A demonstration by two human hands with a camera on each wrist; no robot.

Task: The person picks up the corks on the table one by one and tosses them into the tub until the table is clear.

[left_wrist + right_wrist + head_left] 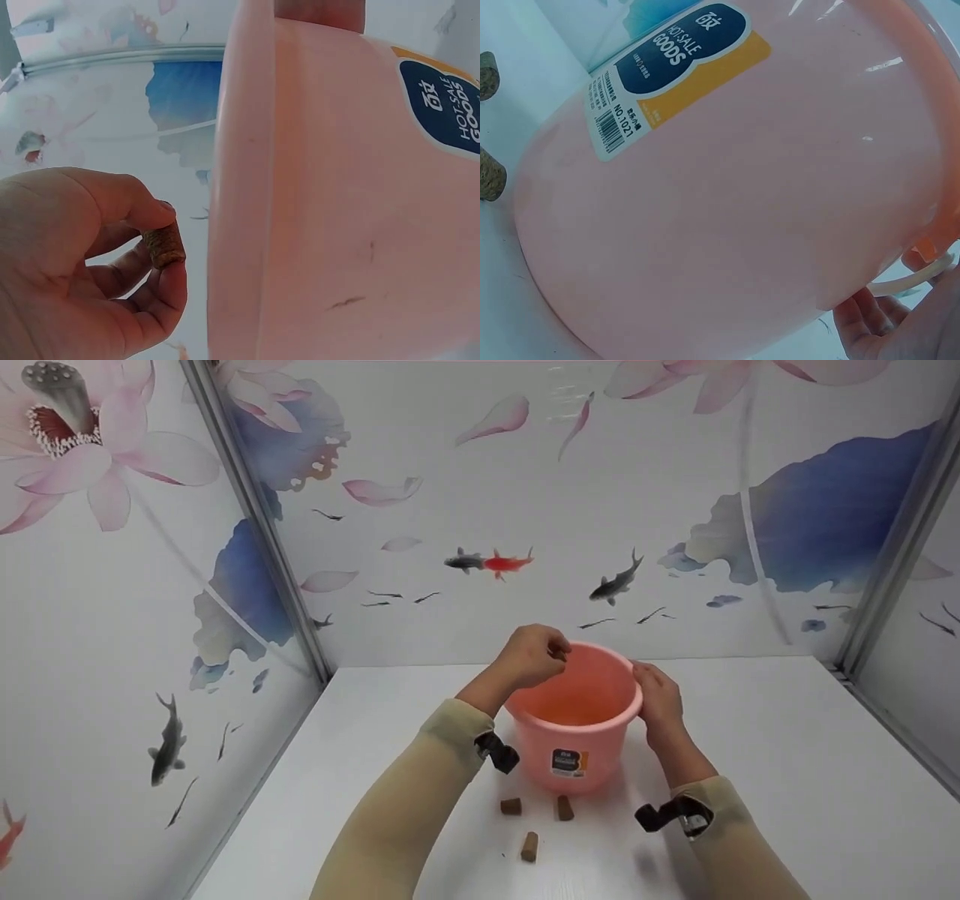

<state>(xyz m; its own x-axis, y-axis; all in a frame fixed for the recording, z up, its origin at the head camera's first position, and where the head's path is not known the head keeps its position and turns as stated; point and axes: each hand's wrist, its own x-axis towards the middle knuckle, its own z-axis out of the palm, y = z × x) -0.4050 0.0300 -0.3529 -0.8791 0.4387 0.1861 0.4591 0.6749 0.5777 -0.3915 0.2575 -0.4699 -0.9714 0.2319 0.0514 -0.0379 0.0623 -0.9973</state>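
A pink plastic bucket (574, 750) stands upright on the white table, its label facing me. Over its left rim, my left hand (534, 656) pinches a brown cork stopper (163, 246) between thumb and fingers; the left wrist view shows the cork beside the rim. My right hand (660, 697) holds the bucket's right side at the rim, and in the right wrist view its fingers curl by the pale handle (911, 281). Three more cork stoppers lie in front of the bucket: one on the left (511, 806), one on the right (565, 808) and one nearest me (529, 847).
White panels printed with flowers and fish enclose the table (750, 735) at the back (420, 622) and on both sides. Metal posts (259, 525) join the panels at the corners. Small black cameras (496, 753) are strapped to both wrists.
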